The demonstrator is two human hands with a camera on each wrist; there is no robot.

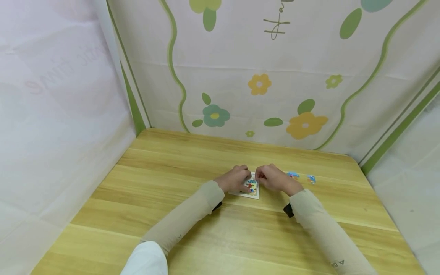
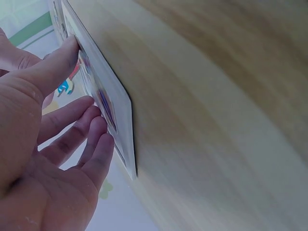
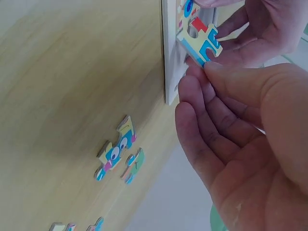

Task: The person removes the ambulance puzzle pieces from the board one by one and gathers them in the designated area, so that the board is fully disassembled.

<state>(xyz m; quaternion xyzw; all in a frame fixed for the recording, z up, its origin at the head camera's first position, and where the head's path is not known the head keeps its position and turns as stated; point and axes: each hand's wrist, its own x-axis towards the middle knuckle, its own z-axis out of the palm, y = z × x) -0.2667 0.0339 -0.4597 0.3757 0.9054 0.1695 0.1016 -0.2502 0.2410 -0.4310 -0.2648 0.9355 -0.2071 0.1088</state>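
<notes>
A small white-bordered jigsaw board (image 1: 255, 196) lies flat on the table with colourful pieces in it. From its left side, my left hand (image 1: 237, 179) rests on it, the thumb (image 2: 67, 53) and fingertips touching its face with the fingers fairly straight. My right hand (image 1: 273, 177) is over the board's upper right. In the right wrist view it pinches a blue, yellow and red puzzle piece (image 3: 202, 42) between thumb and fingers, tilted at the board's edge. The piece is largely hidden by the fingers in the head view.
Loose puzzle pieces lie right of the board: a blue one with eyes (image 3: 115, 153), a green one (image 3: 134, 166) beside it, and others (image 1: 311, 179) further right. The wooden table (image 1: 192, 160) meets flower-printed fabric walls (image 1: 227, 88) behind and at both sides.
</notes>
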